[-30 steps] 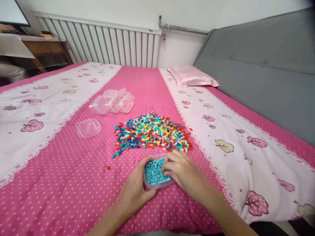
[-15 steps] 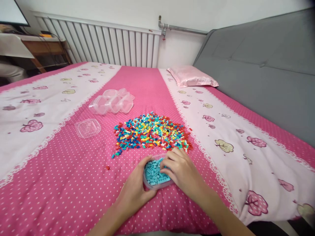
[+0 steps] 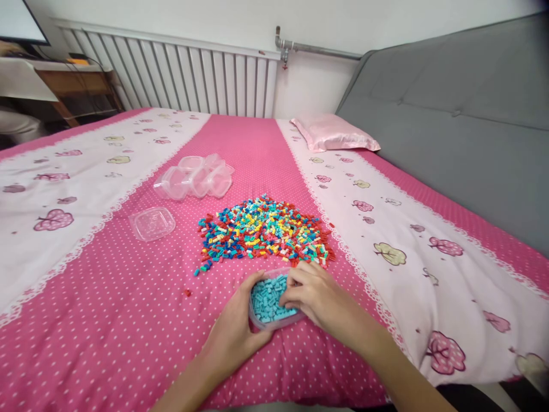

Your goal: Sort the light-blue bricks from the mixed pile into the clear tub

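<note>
My left hand (image 3: 235, 323) grips the left side of a clear plastic container (image 3: 281, 323), thumb along its near edge and fingers round the far left corner. Many small turquoise building bricks (image 3: 266, 298) lie inside it. My right hand (image 3: 316, 294) reaches over the right side, its curled fingertips down among the bricks. Whatever those fingertips pinch is hidden. Just beyond the container spreads a pile of mixed-colour building bricks (image 3: 266, 229), mostly red, blue, yellow, white and turquoise.
A clear lid (image 3: 153, 224) lies left of the pile, with several stacked clear containers (image 3: 195, 178) behind it. One red brick (image 3: 187, 292) sits apart on the pink bedspread (image 3: 171, 343). A pillow (image 3: 334, 134) and grey headboard (image 3: 450, 109) are at right. Someone's leg (image 3: 19, 126) shows far left.
My right hand has shifted slightly, its fingers tucking in more over the turquoise bricks. My left hand keeps its hold on the container. The view has barely moved.
</note>
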### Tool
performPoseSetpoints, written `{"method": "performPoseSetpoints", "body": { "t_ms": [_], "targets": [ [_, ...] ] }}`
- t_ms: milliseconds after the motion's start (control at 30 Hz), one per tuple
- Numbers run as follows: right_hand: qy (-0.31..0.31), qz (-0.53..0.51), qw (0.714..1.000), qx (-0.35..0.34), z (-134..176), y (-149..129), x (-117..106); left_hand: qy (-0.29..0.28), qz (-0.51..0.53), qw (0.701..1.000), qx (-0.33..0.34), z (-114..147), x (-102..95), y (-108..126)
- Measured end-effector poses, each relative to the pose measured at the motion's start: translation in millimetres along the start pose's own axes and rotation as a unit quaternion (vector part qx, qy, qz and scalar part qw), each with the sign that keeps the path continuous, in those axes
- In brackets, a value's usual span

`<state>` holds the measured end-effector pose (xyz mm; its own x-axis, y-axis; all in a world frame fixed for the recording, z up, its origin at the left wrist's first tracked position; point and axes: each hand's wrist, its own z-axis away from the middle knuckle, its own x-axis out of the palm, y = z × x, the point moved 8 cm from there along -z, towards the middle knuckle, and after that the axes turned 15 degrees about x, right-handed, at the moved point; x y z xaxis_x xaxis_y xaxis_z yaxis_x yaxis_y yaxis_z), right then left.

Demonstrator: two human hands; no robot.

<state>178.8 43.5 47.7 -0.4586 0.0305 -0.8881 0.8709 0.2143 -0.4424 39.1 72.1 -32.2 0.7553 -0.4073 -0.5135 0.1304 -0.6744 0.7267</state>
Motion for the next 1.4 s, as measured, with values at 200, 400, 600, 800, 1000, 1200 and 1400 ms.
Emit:
{"method": "performPoseSetpoints", "body": {
  "t_ms": [200, 400, 600, 800, 1000, 1200, 1400],
  "targets": [
    [-0.005, 0.008, 1.0, -0.005, 0, 1, 0, -0.002, -0.004, 1.0, -0.003, -1, -0.7, 1],
    [-0.002, 0.009, 0.999, 0.031, -1, 12, -9, -0.006, -0.009, 1.0, 0.006, -3, -0.9, 0],
    [-0.027, 0.028, 0.999, 0.032, -5, 6, 4, 0.003, -0.03, 1.0, 0.009, -1, -2.4, -5],
    [-0.022, 0.008, 1.0, 0.02, -5, 1, 5, 0.003, -0.044, 0.999, 0.015, -3, -1.7, -4],
    [0.066, -0.063, 0.99, 0.105, -13, 37, -16, -0.003, -0.05, 0.998, 0.024, -7, -4.2, 4],
    [0.165, -0.045, 0.962, 0.214, -26, 101, -20, -0.005, -0.053, 0.998, 0.021, -8, -6.4, 6],
    [0.146, 0.006, 0.965, 0.219, -66, 102, -11, -0.006, -0.05, 0.999, 0.018, -6, -4.7, 2]
  ]
}}
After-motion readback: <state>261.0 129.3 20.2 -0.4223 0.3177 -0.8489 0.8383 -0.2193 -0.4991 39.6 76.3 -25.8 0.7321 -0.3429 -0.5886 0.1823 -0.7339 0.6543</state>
